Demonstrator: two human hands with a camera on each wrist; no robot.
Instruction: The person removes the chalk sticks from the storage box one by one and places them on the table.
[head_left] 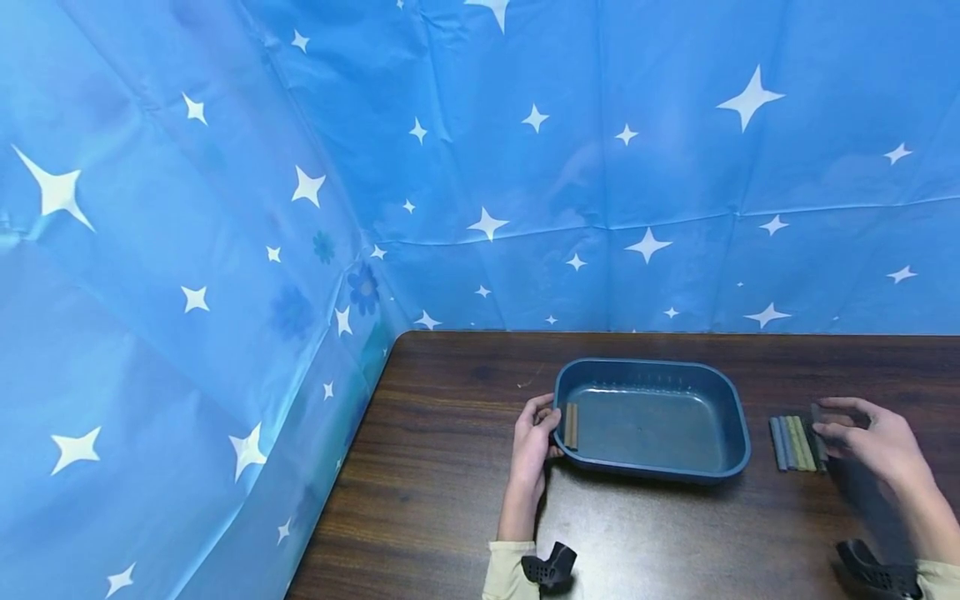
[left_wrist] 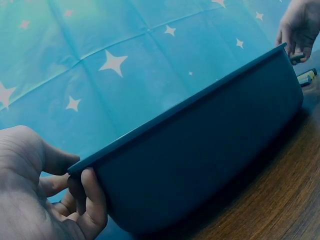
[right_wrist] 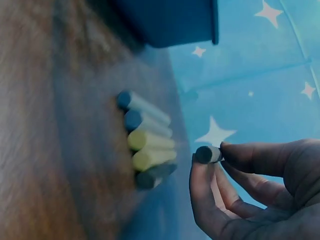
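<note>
Right hand [head_left: 873,437] pinches a dark stick [right_wrist: 206,155] by the row of sticks [head_left: 795,443], right of the blue tray [left_wrist: 200,150] — looks light, stiff, perhaps brittle, safest held mid-length — while the left hand [head_left: 532,440] grips the tray's left end.

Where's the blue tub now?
In the head view, the blue tub sits on the table, the left hand gripping its left rim, with sticks to its right.
</note>
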